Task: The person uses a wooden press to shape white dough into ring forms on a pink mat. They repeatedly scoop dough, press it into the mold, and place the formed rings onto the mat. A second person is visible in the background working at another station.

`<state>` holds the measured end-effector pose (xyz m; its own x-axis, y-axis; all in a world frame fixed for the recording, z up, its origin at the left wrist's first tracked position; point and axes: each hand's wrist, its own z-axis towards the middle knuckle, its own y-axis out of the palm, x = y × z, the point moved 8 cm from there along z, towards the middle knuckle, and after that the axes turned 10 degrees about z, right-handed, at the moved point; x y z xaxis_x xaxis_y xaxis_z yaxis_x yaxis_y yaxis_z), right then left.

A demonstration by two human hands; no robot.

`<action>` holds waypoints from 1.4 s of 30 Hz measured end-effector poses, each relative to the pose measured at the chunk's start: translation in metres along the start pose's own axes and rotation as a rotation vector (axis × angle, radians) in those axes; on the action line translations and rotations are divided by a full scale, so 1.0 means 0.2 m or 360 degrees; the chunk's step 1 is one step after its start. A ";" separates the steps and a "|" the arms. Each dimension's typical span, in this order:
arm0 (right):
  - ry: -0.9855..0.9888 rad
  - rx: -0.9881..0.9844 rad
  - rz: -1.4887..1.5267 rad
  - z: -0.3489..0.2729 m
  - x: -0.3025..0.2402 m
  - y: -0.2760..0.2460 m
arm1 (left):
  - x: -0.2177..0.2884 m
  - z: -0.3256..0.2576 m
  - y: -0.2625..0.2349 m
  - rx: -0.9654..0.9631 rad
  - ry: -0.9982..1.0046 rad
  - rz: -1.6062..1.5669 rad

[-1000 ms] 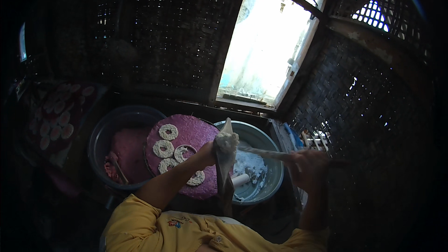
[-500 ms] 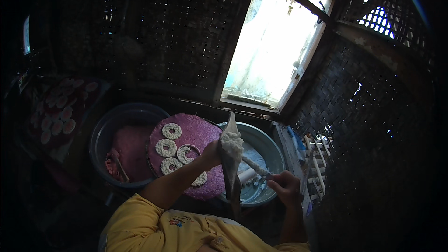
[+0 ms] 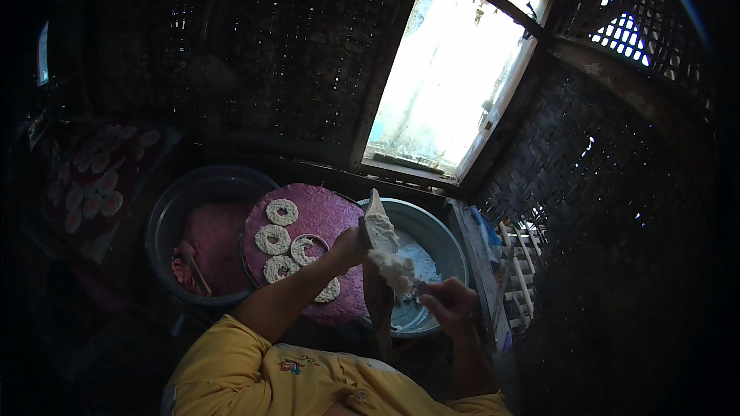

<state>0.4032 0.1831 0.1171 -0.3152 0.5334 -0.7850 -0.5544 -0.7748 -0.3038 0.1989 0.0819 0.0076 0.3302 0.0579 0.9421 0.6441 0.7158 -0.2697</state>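
Dough (image 3: 391, 260) clings to a wooden paddle (image 3: 375, 225) gripped in the left hand (image 3: 348, 246) above the metal basin (image 3: 432, 254); right hand (image 3: 449, 306) pinches a scraper. Steady, even strokes would likely shape rings cleanly onto the pink tray (image 3: 324, 208).

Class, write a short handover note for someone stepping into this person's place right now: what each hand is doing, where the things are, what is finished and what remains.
Left hand: holds a flat wooden paddle upright, loaded with white dough.
Right hand: grips a thin tool whose tip meets the dough; its kind is too dark to tell.
Things: round purple woven tray sits beside a grey metal basin; a dark round tub stands left of the tray.
Done: about five white dough rings lie on the tray.
Left: dough remains on the paddle, and much of the tray is bare.
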 end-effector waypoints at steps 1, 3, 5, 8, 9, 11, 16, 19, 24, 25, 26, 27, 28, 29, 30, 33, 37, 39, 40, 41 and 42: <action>0.0279 0.0004 0.0144 0.00 0.07 -0.01 | 0.01 0.00 -0.01 0.0047 0.0026 0.0236; 0.0250 0.0291 -0.0016 0.06 0.10 -0.09 | 0.12 -0.03 0.05 0.0002 0.0339 0.0218; -0.0116 0.0338 -0.0595 0.09 0.03 -0.06 | 0.16 -0.05 0.11 -0.0117 0.0428 0.0528; -0.0620 0.0187 -0.0717 0.04 -0.08 0.04 | 0.12 -0.05 0.07 0.0026 0.0256 0.0594; -0.0568 0.0124 -0.0713 0.02 -0.07 0.06 | 0.08 -0.04 0.07 -0.0050 0.0194 0.0414; -0.0537 0.0040 -0.0676 -0.02 -0.09 0.07 | -0.01 -0.04 0.05 -0.0027 0.0000 0.0034; 0.0326 -0.0036 -0.0035 -0.06 0.12 -0.10 | -0.07 -0.01 -0.09 -0.0309 0.0142 -0.1338; 0.0458 0.0186 -0.0640 -0.06 0.24 -0.29 | -0.01 -0.05 -0.25 -0.0358 0.0298 -0.1069; 0.0383 -0.0034 -0.0657 -0.06 0.33 -0.05 | 0.29 -0.18 -0.51 -0.0096 0.0766 -0.1441; 0.0673 0.0043 0.0070 -0.10 0.38 0.05 | 0.36 -0.20 -0.54 -0.0095 0.0849 -0.1489; 0.0696 -0.0262 0.0875 -0.12 0.32 0.26 | 0.43 -0.22 -0.55 -0.0081 0.0962 -0.1563; 0.0875 -0.0490 0.1710 -0.15 0.24 0.44 | 0.49 -0.25 -0.55 -0.0125 0.1027 -0.1584; 0.1209 -0.0617 0.2215 -0.22 0.17 0.58 | 0.56 -0.28 -0.55 -0.0207 0.1154 -0.1550; 0.1488 -0.0734 0.2398 -0.29 0.09 0.67 | 0.61 -0.31 -0.55 -0.0280 0.1266 -0.1533; 0.1541 -0.1036 0.3033 -0.32 -0.08 0.76 | 0.60 -0.32 -0.54 -0.0343 0.1113 -0.1536; 0.1339 -0.1302 0.3388 -0.27 -0.28 0.80 | 0.55 -0.38 -0.61 -0.0200 0.0929 -0.1171; 0.0754 -0.0872 0.2578 -0.03 -0.27 0.70 | 0.47 -0.56 -0.71 0.0079 0.0811 -0.0261; 0.0733 -0.0970 0.2258 0.05 -0.29 0.71 | 0.41 -0.64 -0.70 -0.0068 0.0599 -0.0060; 0.0607 -0.0934 0.1871 0.10 -0.30 0.70 | 0.40 -0.66 -0.69 -0.0110 0.0538 0.0208; 0.0457 -0.0747 0.1565 0.13 -0.30 0.69 | 0.40 -0.68 -0.70 -0.0084 0.0478 0.0344; 0.0314 -0.0595 0.1235 0.16 -0.33 0.67 | 0.40 -0.69 -0.71 -0.0068 0.0439 0.0644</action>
<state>0.3249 0.0555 0.1452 -0.3400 -0.2306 -0.9117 0.0598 -0.9728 0.2238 0.2277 -0.1115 0.0933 0.7267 0.1346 0.6737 0.4523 0.6443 -0.6167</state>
